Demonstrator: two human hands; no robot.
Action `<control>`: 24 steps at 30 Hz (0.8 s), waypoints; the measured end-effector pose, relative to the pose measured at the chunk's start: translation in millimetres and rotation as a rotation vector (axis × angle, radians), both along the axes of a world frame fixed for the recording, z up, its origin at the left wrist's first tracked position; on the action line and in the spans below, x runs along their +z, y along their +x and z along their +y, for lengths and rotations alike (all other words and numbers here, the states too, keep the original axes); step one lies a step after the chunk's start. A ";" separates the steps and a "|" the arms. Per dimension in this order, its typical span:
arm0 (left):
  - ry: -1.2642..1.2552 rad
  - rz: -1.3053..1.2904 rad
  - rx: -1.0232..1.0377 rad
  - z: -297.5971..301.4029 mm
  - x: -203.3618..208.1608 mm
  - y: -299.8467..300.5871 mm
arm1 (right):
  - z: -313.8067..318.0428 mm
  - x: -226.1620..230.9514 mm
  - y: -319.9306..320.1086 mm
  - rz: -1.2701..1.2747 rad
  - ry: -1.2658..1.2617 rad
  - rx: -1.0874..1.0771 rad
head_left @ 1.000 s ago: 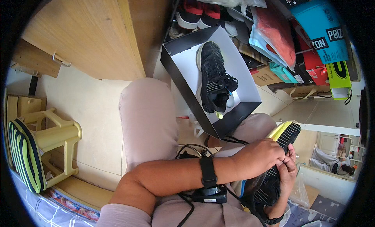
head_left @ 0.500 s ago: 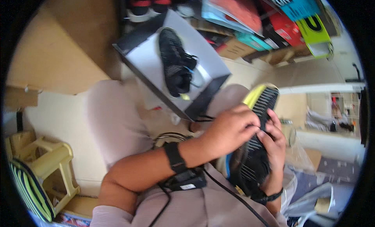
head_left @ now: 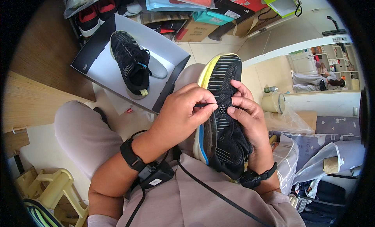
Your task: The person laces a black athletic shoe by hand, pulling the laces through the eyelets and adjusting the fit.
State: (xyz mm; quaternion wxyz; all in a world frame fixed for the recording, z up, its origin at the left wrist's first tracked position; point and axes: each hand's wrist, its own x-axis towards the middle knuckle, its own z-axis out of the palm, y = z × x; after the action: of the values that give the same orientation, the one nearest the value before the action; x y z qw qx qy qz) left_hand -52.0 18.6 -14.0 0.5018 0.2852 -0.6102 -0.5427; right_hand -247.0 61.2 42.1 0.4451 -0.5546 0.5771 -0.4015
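Observation:
A black running shoe (head_left: 224, 70) with thin pale stripes, a yellow edge at the toe and a blue-and-white sole edge lies over my lap, toe pointing away. My left hand (head_left: 183, 111) is closed in a pinch on a black shoelace (head_left: 202, 105) just above the shoe's tongue area. Along the shoe's right side, my right hand (head_left: 250, 113) grips it, its thumb resting on the upper near the lace holes. The matching shoe (head_left: 131, 63) lies in an open shoebox (head_left: 172, 53), beside a light grey rounded piece (head_left: 158, 68).
Shoes (head_left: 95, 16) and stacked shoeboxes (head_left: 215, 16) line the far side. A yellow plastic stool (head_left: 58, 188) stands at lower left. On the right are a mirror (head_left: 312, 70), a translucent bucket (head_left: 273, 102) and plastic bags. A black cable (head_left: 211, 192) crosses my lap.
The view has swung, so the box and shoes sit further left. My left fingertips have drawn apart from my right ones, and the pinched lace now shows clearly.

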 end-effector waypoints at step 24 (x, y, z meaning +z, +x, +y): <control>-0.368 -0.207 0.139 6.5 2.4 8.0 | 2.2 2.4 22.9 0.158 -0.073 -0.030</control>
State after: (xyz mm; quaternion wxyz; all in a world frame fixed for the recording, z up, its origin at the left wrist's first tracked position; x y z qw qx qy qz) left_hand -44.0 25.1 -11.6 0.5162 0.2844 -0.7262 -0.3541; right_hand -224.0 63.4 44.5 0.3715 -0.5917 0.6039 -0.3837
